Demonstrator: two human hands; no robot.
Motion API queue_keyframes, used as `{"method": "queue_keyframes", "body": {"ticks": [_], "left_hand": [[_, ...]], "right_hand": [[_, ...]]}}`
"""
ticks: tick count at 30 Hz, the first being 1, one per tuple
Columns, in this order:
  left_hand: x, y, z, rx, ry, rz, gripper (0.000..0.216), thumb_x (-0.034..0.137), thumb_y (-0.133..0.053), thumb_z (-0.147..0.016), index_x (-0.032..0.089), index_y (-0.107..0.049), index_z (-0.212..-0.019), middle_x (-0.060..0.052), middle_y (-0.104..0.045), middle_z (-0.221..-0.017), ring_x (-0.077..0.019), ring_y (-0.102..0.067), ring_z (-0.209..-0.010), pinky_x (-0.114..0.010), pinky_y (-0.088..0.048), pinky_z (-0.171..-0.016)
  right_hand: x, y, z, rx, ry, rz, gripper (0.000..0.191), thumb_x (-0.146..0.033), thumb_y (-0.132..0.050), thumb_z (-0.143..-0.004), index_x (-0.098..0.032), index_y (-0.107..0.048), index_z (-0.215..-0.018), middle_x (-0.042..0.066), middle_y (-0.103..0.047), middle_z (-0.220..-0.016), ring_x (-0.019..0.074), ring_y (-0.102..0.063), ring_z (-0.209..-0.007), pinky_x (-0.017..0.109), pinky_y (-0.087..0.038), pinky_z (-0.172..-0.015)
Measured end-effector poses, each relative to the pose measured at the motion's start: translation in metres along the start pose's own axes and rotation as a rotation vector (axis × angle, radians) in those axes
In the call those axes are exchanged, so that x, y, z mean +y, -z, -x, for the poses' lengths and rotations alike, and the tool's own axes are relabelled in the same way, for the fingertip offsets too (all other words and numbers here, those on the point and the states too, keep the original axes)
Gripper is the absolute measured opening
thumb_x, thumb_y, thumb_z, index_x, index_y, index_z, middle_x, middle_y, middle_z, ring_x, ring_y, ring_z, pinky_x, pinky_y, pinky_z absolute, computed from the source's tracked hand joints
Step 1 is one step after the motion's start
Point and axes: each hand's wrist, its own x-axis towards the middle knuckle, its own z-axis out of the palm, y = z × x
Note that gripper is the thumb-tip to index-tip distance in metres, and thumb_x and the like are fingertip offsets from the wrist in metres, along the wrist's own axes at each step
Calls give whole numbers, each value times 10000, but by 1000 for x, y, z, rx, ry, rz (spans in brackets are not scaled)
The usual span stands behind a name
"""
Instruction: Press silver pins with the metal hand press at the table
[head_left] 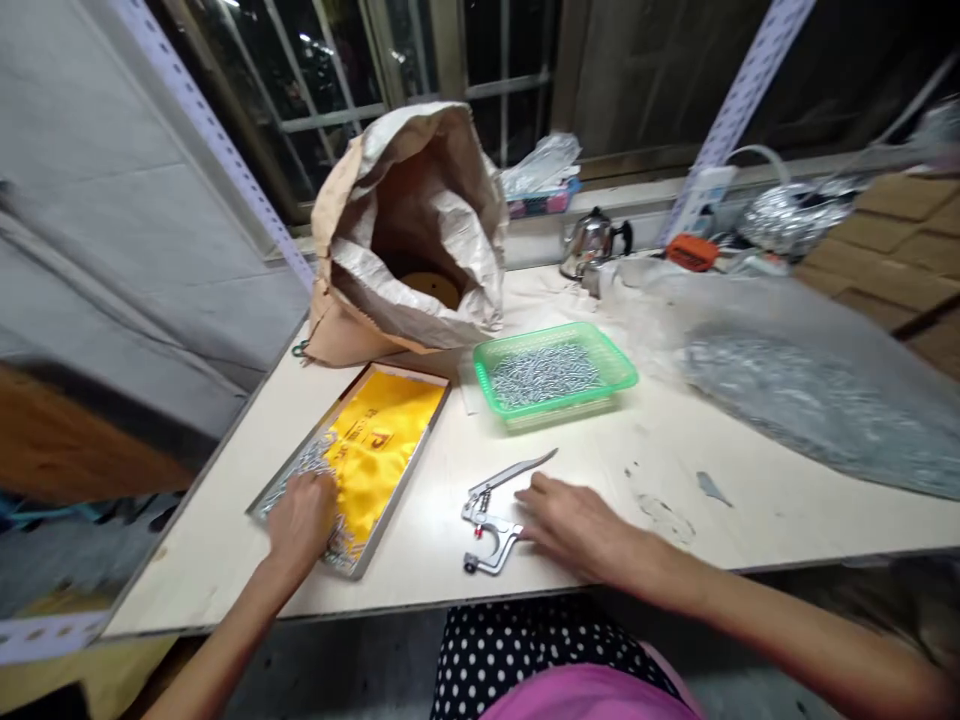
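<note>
My left hand reaches into a shallow tray lined with shiny yellow cloth. Its fingers are bent down among small silvery metal pieces; the fingertips, and whatever they pinch, are hidden. Near the table's front edge, my right hand is closed around the lower handle of metal snap-fastener pliers. The upper handle stands apart from the lower one, and the jaw points left. Behind the pliers, a green plastic basket holds a heap of small silvery metal parts.
A large open paper sack stands at the back left. A clear plastic bag of metal parts lies at right, near stacked cardboard boxes. A metal kettle and an orange item are by the window.
</note>
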Motion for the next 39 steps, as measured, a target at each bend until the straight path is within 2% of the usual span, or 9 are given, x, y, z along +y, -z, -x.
{"method": "queue_keyframes", "body": {"ticks": [6,9,12,15,17,21,28,36,39], "left_hand": [[-20,5,-24,-144,48,126,353,379,-377,-864,177,-665,-832,-144,-690,-938,-334,-648,-924,-364,-469,-685],[-15,15,-23,-22,-38,118,348,373,-373,-845,181,-656,-781,-145,-681,-924,-333,-637,-939,-367,-472,-720],[12,33,-2,78,-11,318,340,417,-409,-812,185,-657,-837,-108,-696,-906,-298,-642,-905,-342,-478,-731],[61,45,35,-75,-15,718,353,498,-499,-750,190,-649,-834,-55,-700,-824,-218,-637,-755,-279,-479,-643],[95,42,56,-264,-49,951,370,514,-549,-710,179,-635,-840,-41,-684,-751,-180,-600,-645,-251,-451,-548],[135,19,75,-354,-128,981,310,460,-560,-734,165,-654,-745,-28,-664,-697,-147,-566,-617,-238,-412,-572],[139,2,63,-393,-138,688,181,307,-579,-730,179,-684,-657,-5,-665,-659,-149,-574,-661,-241,-344,-592],[148,9,60,-761,82,1058,225,341,-664,-701,166,-561,-602,79,-416,-419,-58,-282,-379,-230,-169,-425],[150,4,63,-806,159,1159,246,366,-686,-690,182,-533,-635,104,-359,-386,-46,-224,-335,-229,-106,-397]], "right_hand": [[-8,-37,9,14,-22,-1,118,-137,-492,-913,-185,-569,-989,76,-582,-1039,218,-562,-896,319,-429,-722],[-4,-40,9,14,-3,18,148,-117,-505,-888,-186,-558,-1007,79,-576,-1031,215,-548,-891,316,-423,-726],[-4,-39,8,-3,-2,21,177,-101,-476,-898,-190,-557,-1028,77,-576,-1051,201,-539,-882,310,-419,-729],[-7,-38,7,-37,-47,45,175,-112,-441,-929,-185,-570,-1022,80,-586,-1038,202,-543,-872,312,-413,-703],[-9,-38,5,-48,-73,72,169,-134,-428,-950,-177,-576,-1021,83,-590,-1033,208,-550,-872,313,-402,-673],[-12,-34,4,-77,-79,101,171,-138,-416,-968,-164,-576,-1025,86,-591,-1040,200,-555,-876,300,-369,-652],[-11,-32,7,-63,-64,101,177,-131,-414,-970,-163,-574,-1039,82,-586,-1022,187,-545,-850,289,-317,-622],[-8,-35,8,-20,-43,69,178,-68,-431,-927,-160,-570,-988,74,-578,-960,169,-518,-779,288,-268,-592],[-9,-34,8,-23,-39,68,205,-35,-424,-907,-152,-573,-987,74,-578,-955,165,-512,-769,294,-257,-592]]}}
